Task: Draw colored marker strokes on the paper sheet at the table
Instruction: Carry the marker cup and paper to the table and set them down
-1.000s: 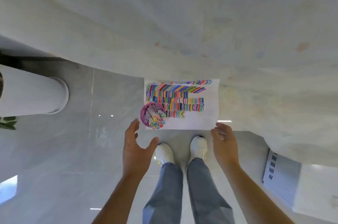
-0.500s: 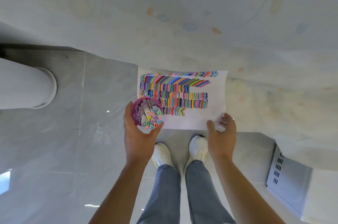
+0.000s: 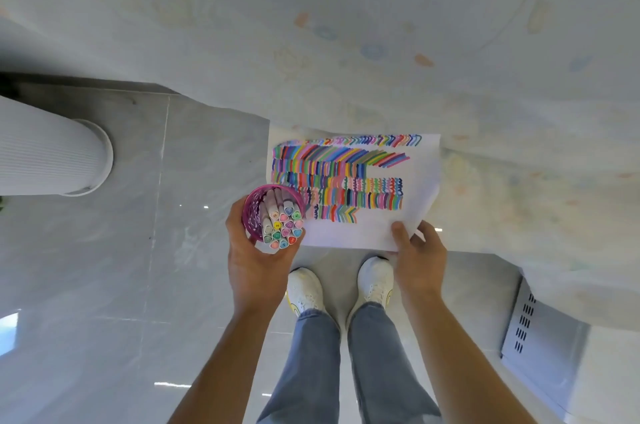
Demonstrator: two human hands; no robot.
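In the head view I am wrapping my left hand (image 3: 256, 260) around a pink mesh cup (image 3: 252, 215), fingers and thumb curled about its wall. The cup is tilting its mouth up toward me and is packed with markers (image 3: 282, 226), all standing cap-up, so I am looking at a cluster of round cap ends in yellow, green, pink, blue and red. The cup is covering the sheet's corner at about 7 o'clock. The paper sheet (image 3: 363, 234) is lying at the near edge of the table (image 3: 346, 42), which is wearing a pale cloth with faint printed patterns. The sheet is white and carrying several rows of colored marker strokes (image 3: 339, 181): slanted bars along the far rows, short upright dashes and wavy lines in the middle, small chevrons in the nearest row, with a bare strip running along the near edge and the right side. Its long axis is running from 9 to 3 o'clock, and the rows are running along it. At the sheet's 5 o'clock corner my right hand (image 3: 420, 260) is pinching the paper, thumb on top and fingers underneath, and that corner is curling up off the cloth. Below the sheet, at 6 o'clock, my white shoes (image 3: 375, 279) and blue jeans (image 3: 346, 371) are standing on a glossy grey floor (image 3: 104, 285).
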